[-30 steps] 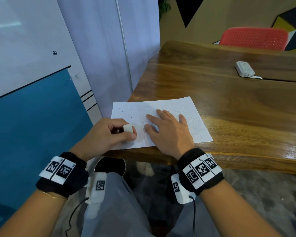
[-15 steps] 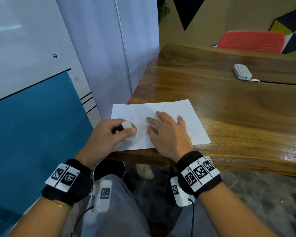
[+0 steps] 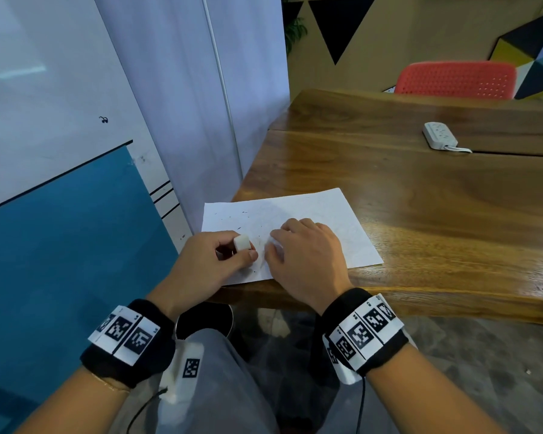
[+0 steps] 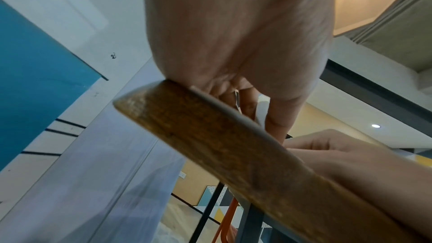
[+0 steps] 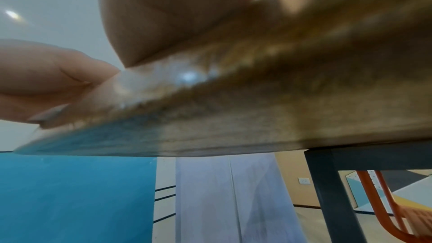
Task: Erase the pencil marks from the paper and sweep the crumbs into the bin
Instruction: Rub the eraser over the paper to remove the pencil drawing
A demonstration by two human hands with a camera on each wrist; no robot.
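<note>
Left hand (image 3: 212,261) pinches the white eraser (image 3: 242,243) between thumb and curled fingers, at the 8 o'clock corner of the paper (image 3: 320,214). Right hand (image 3: 308,255), just beside it at 3 o'clock, rests knuckles-up on the sheet with fingers curled; grip unclear. Dark crumbs (image 3: 244,212) dot the paper, which lies at the bench (image 3: 420,214) near-left corner. Bin (image 3: 206,317) sits under the bench edge at 6 o'clock.

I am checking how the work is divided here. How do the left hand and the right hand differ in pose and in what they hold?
The left hand is curled and pinches a small white eraser; the right hand holds nothing that shows.
The left hand sits at the near left corner of the paper; the right hand lies nearer its middle, palm down, fingers bent.
Both rest on the paper and wear black wristbands.
</note>
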